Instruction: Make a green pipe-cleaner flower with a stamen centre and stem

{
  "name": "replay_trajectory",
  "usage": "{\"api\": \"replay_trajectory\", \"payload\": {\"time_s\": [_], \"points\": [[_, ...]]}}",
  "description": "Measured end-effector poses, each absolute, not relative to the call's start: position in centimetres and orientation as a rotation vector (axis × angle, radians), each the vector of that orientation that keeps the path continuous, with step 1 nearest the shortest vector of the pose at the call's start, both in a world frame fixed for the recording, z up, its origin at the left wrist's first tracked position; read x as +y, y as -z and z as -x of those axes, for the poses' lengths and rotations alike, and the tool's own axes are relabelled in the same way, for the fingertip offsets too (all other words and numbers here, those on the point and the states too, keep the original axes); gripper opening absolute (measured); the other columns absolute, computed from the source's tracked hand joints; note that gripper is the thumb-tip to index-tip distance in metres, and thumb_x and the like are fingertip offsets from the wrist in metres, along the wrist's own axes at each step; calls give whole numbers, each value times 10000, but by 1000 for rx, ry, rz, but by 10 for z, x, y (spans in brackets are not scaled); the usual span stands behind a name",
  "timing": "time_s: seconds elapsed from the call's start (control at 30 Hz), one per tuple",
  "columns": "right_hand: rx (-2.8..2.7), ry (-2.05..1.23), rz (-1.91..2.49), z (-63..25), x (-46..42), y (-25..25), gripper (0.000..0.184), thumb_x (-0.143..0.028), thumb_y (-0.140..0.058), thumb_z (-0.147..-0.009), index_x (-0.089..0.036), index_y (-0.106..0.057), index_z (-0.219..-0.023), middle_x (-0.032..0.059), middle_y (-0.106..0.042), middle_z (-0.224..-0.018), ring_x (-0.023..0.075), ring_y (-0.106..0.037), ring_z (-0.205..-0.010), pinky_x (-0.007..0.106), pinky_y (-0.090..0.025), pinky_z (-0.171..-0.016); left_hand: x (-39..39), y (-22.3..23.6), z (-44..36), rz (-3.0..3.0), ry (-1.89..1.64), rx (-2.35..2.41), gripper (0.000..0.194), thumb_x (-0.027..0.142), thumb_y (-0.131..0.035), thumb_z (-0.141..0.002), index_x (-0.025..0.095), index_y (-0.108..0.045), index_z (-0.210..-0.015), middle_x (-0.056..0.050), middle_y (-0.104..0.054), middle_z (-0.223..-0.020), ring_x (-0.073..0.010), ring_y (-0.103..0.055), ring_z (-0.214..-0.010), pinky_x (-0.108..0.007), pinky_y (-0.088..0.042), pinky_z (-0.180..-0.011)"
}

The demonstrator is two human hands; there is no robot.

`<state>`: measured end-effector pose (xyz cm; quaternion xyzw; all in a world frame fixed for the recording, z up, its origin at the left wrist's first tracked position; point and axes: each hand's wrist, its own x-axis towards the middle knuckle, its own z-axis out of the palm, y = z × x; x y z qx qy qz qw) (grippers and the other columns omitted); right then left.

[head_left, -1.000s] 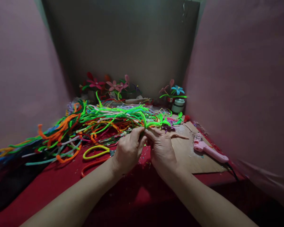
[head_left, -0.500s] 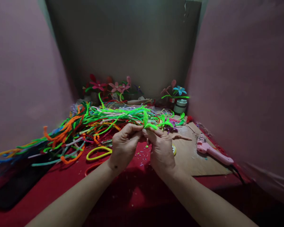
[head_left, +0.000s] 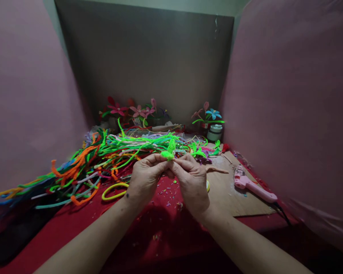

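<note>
My left hand [head_left: 144, 179] and my right hand [head_left: 191, 179] meet above the red cloth [head_left: 74, 224], fingertips pinched together on a small bright green pipe-cleaner piece [head_left: 169, 151]. The piece is bent into a short loop that sticks up between my thumbs. Just beyond my hands lies a big heap of coloured pipe cleaners [head_left: 108, 152], mostly green and orange. Both hands are closed on the green piece.
A pink glue gun [head_left: 253, 186] lies on a wooden board [head_left: 231, 190] at the right. A yellow loop [head_left: 114, 190] lies left of my hands. Pipe-cleaner flowers [head_left: 131, 110] and a small jar [head_left: 215, 132] stand at the back. Pink walls close in on both sides.
Both hands lifted slightly and drew closer to me with the green piece. The piece has been turned so its loop now points up rather than to the right.
</note>
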<state>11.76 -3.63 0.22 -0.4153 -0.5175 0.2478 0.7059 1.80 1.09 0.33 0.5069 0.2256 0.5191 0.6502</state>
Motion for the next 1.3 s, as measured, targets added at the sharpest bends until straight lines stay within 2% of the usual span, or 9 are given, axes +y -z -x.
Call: {"api": "replay_trajectory", "payload": {"time_s": [0.13,0.23,0.5,0.77,1.0,1.07,1.17,1.23,1.3], "points": [[-1237,-448,969,-118,-39,-5,294,-147,-544,-793,-211,-631,-520,-9,-467,-584,140,-440,-668,270,-367,-622,12,-1,-19,-1150,-1158,485,125,169,-726,-640,111,-625,-685,12,-612,-570,-75,-533,-449,-202,-442,-462],[-1312,-399,987,-120,-39,-6,316,-124,-516,-804,-204,-593,-508,-9,-459,-581,139,-442,-660,270,-364,-620,13,-2,-19,-1123,-1104,476,152,182,-731,-638,104,-611,-692,15,-588,-532,-70,-503,-416,-180,-388,-387],[-1243,-469,985,-124,-33,-7,340,-120,-553,-760,-198,-547,-429,-17,-452,-551,138,-448,-654,278,-374,-643,10,-3,-20,-1171,-1077,500,167,218,-719,-657,112,-593,-688,13,-571,-484,-82,-494,-404,-187,-399,-381],[-1173,-528,1044,-130,-32,2,234,-140,-565,-752,-221,-693,-574,-24,-450,-566,125,-437,-624,263,-355,-600,12,3,-23,-1164,-1087,583,141,178,-745,-618,101,-643,-676,-7,-618,-570,-74,-520,-447,-179,-416,-420],[-1174,-556,1045,-130,-25,5,301,-145,-548,-752,-208,-626,-469,-25,-465,-533,121,-448,-607,252,-361,-586,16,3,-25,-1118,-1164,659,190,158,-793,-523,109,-664,-654,-16,-623,-573,-108,-570,-516,-201,-472,-490],[-1224,-552,1037,-132,-25,5,312,-150,-530,-764,-210,-628,-474,-23,-500,-531,125,-469,-628,254,-379,-622,20,4,-24,-1105,-1123,641,196,166,-793,-529,110,-665,-665,-14,-614,-563,-97,-552,-490,-188,-454,-459],[-1368,-570,1018,-145,-27,3,268,-148,-509,-774,-231,-699,-605,-17,-593,-591,130,-508,-674,268,-396,-674,24,8,-22,-1095,-1032,636,186,183,-786,-552,115,-660,-670,-4,-583,-534,-70,-497,-439,-159,-403,-392],[-1450,-631,1057,-160,-28,1,228,-141,-529,-753,-238,-727,-697,-16,-632,-622,124,-521,-639,268,-399,-642,23,10,-23,-1087,-972,639,165,184,-774,-575,120,-660,-675,5,-556,-514,-53,-458,-417,-141,-369,-361],[-1455,-720,1166,-178,-27,-2,186,-151,-559,-725,-208,-733,-690,-14,-625,-563,108,-498,-535,254,-381,-556,22,11,-23,-1062,-912,641,157,190,-770,-586,127,-665,-684,12,-531,-500,-38,-416,-398,-128,-334,-338]]}}
